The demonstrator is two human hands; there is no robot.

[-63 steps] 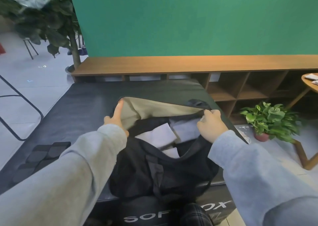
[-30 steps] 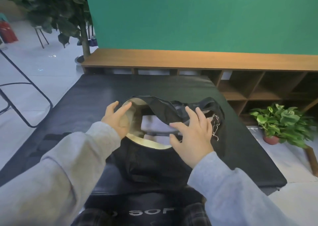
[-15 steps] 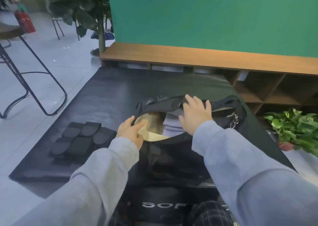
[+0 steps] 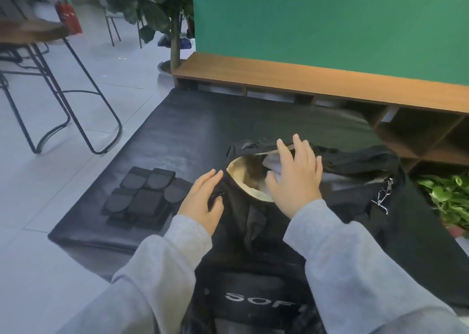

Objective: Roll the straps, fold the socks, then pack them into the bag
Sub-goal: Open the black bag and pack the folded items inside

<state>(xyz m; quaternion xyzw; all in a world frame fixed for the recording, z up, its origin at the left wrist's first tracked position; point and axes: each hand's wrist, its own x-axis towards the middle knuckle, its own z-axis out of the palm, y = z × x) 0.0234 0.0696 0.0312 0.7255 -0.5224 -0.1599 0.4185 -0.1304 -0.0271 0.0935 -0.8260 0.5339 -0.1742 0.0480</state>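
Note:
A black bag (image 4: 355,201) with a pale lining lies on the black mat (image 4: 203,130), its mouth partly open. A light folded sock (image 4: 275,161) shows inside the opening. My right hand (image 4: 295,178) lies flat over the mouth, fingers spread and straight, touching the far rim. My left hand (image 4: 201,201) rests on the bag's left edge beside the zipper end, fingers straight. To the left of the bag sits a stack of dark flat straps (image 4: 146,194) on the mat. A metal clip (image 4: 382,199) hangs off the bag's right side.
A low wooden shelf bench (image 4: 317,79) runs behind the mat under a green wall. A potted plant (image 4: 449,199) stands at the right. A metal-legged stool (image 4: 63,92) and a tall plant (image 4: 162,16) stand on the tiled floor at the left.
The view swung left. My right hand has slid further over the bag's mouth and spread flat. My left hand has shifted onto the bag's left edge.

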